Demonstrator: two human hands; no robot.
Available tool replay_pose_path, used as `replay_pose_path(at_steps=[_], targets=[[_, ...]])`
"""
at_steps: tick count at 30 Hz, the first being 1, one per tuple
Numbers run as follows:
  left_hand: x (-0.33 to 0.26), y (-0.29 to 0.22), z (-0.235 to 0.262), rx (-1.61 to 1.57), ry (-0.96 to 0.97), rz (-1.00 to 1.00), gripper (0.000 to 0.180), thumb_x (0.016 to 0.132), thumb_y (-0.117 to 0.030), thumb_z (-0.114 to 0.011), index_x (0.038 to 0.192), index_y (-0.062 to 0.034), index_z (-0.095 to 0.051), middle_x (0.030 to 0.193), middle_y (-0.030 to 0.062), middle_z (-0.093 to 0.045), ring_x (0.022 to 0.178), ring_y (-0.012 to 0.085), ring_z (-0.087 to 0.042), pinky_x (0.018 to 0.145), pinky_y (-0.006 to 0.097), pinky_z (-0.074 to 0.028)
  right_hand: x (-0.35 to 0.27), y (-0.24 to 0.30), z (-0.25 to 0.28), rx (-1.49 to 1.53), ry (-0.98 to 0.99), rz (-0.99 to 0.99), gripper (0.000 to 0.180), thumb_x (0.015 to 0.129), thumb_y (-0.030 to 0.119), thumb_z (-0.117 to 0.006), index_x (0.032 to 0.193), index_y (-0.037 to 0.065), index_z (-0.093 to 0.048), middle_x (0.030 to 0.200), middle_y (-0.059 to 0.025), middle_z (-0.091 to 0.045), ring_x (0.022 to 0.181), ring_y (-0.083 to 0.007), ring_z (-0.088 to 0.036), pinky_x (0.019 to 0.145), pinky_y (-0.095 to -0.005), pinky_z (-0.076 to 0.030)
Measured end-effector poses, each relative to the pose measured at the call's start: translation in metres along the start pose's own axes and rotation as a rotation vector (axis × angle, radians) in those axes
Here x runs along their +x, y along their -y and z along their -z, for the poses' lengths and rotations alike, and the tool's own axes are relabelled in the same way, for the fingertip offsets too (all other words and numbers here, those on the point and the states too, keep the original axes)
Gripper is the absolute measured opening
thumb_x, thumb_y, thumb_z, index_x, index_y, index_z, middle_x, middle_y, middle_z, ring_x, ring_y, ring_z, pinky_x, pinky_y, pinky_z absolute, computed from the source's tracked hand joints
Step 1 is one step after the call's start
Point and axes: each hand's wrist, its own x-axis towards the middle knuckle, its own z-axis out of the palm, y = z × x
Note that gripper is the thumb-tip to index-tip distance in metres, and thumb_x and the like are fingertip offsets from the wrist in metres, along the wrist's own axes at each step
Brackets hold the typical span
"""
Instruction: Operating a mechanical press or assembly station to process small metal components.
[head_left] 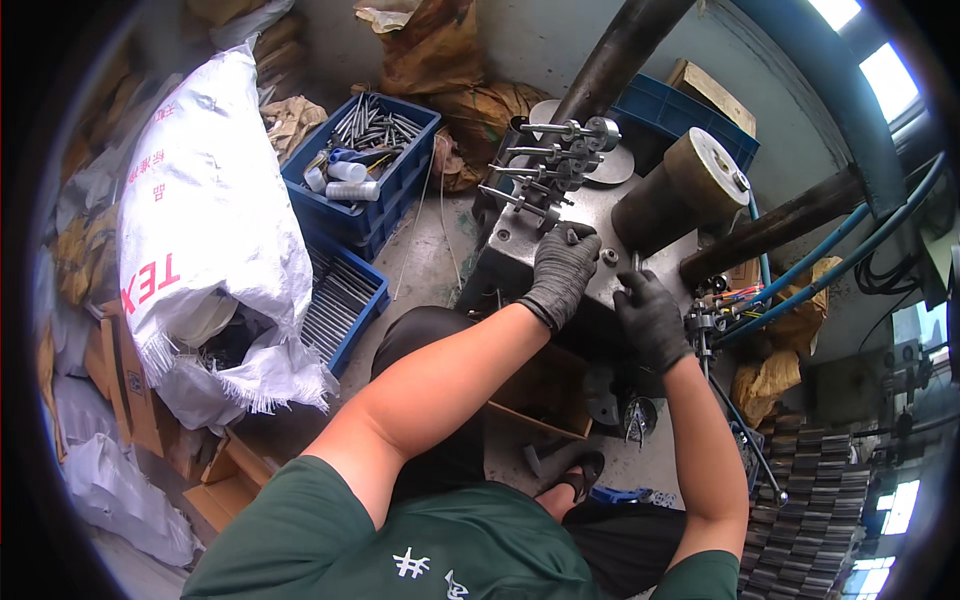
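Note:
My left hand (563,272), in a grey knit glove, is closed at the near left part of a metal machine plate (590,212). A small metal end shows at its fingertips, but the rest of the part is hidden. My right hand (652,318), in a darker glove, has its fingers curled together at the plate's near right side. Just beyond those fingertips stands a thin metal pin (636,262); whether they grip it I cannot make out. Between the hands a small round stud (609,257) sticks up. Several rods with round metal collars (575,140) lie at the plate's far left.
A thick upright cylinder (665,195) stands on the plate, between two slanting steel columns. Left of the machine are a blue crate of metal pins (375,125), a blue tray of rods (345,300) and a white woven sack (215,200). Blue hoses (850,265) run at right.

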Motion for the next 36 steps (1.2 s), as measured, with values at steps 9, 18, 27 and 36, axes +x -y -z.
replay_pose_path(at_steps=[9,18,27,36], targets=[[0.0,0.0,-0.005,0.015,0.033,0.087,0.012,0.088,-0.008,-0.072,0.093,-0.0025,-0.064,0.075,0.0068,-0.062,0.064,0.0157,-0.061,0.053,0.032,-0.049,0.076,-0.029,-0.041,-0.313,0.12,-0.199,0.027,0.09,0.032,-0.069,0.105,0.01,-0.074,0.113,-0.0184,-0.068,0.102,-0.0384,-0.07,0.092,-0.0485,-0.055],[0.004,0.021,-0.004,0.652,0.219,-0.294,0.034,0.088,-0.006,-0.065,0.122,-0.0049,-0.062,0.093,0.0141,-0.069,0.078,0.0243,-0.067,0.077,0.037,-0.057,0.07,-0.018,0.027,-0.011,-0.545,0.228,0.011,0.084,0.008,-0.073,0.093,0.005,-0.068,0.099,-0.0141,-0.066,0.089,-0.0303,-0.069,0.075,-0.0401,-0.057],[-0.028,-0.007,-0.028,1.091,0.222,-0.407,0.041,0.089,-0.009,-0.061,0.13,-0.0099,-0.06,0.113,0.0193,-0.069,0.111,0.0385,-0.067,0.097,0.048,-0.054,0.127,-0.073,0.139,-0.031,-0.862,-0.057,0.018,0.088,0.015,-0.077,0.101,0.002,-0.076,0.098,-0.0141,-0.072,0.089,-0.0241,-0.072,0.079,-0.0352,-0.057],[-0.012,0.003,-0.022,1.353,0.174,-0.687,0.031,0.086,-0.01,-0.066,0.117,-0.0081,-0.067,0.105,0.0157,-0.069,0.099,0.0361,-0.067,0.087,0.047,-0.056,0.147,-0.104,0.141,0.0,-0.619,-0.28,0.039,0.089,0.034,-0.077,0.113,0.003,-0.078,0.1,-0.0178,-0.078,0.095,-0.0275,-0.076,0.091,-0.0364,-0.057]])
